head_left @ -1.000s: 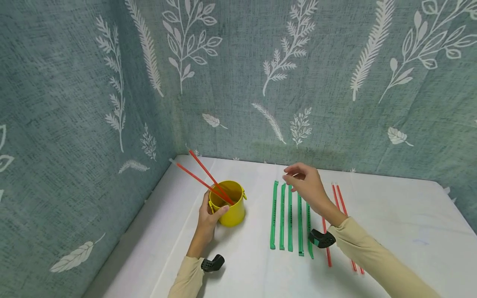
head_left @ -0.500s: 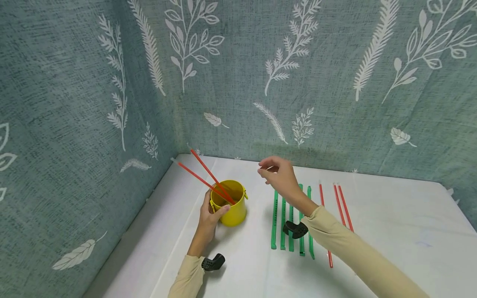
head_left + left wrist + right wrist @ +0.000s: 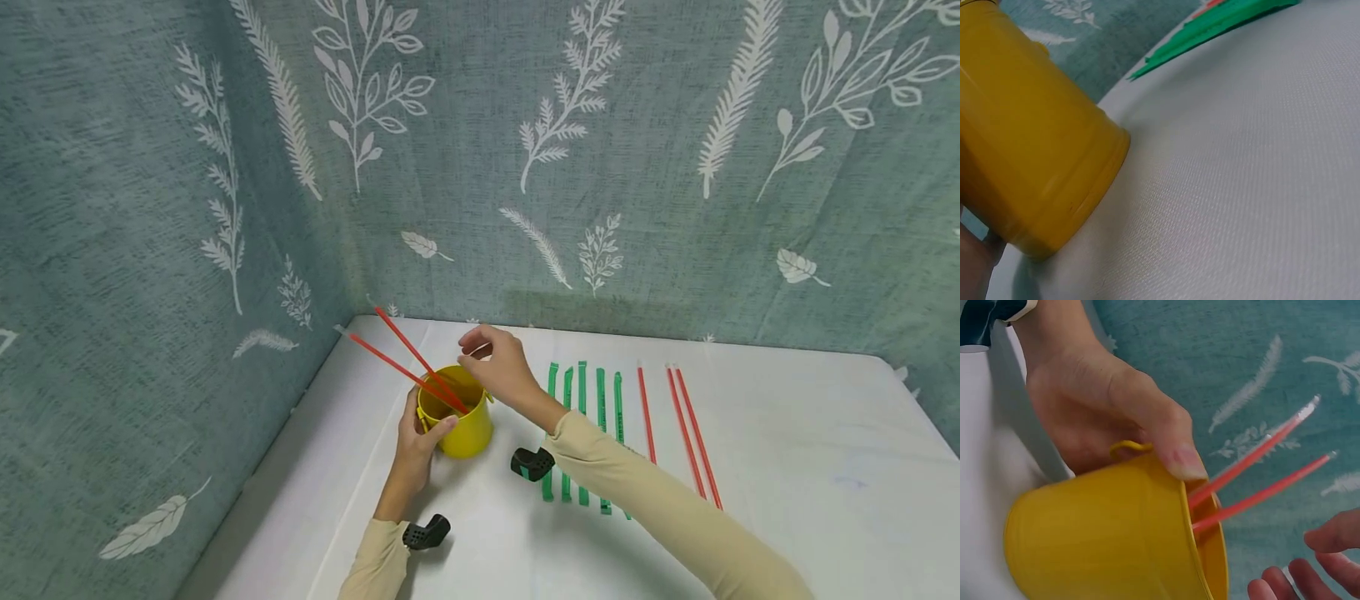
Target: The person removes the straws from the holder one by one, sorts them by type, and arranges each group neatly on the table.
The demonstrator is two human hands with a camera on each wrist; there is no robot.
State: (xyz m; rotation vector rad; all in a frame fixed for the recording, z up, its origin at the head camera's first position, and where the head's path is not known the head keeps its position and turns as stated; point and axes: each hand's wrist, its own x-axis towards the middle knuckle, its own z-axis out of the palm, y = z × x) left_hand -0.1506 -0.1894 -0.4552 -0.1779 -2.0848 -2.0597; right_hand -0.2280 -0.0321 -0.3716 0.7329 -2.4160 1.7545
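My left hand (image 3: 415,457) holds a small yellow bucket (image 3: 467,438) by its side, with the thumb over the rim. Two red straws in clear wrappers (image 3: 1260,492) lean out of the bucket toward the back left. Above the bucket's right rim is my right hand (image 3: 508,371), its fingers loosely bent and apart from the thumb; I see nothing between them. In the left wrist view the bucket (image 3: 1041,131) fills the left side and hides most of the left hand.
Several slim green wrapped sticks with dark lettering (image 3: 582,392) lie side by side right of the bucket, partly under my right sleeve (image 3: 637,483). Three red wrapped straws (image 3: 686,429) lie beyond them. A patterned cloth (image 3: 465,167) rises behind the white table (image 3: 810,467).
My right hand has moved left, from above the green sticks to the bucket's right rim. The left hand, the bucket and its two straws have stayed put.
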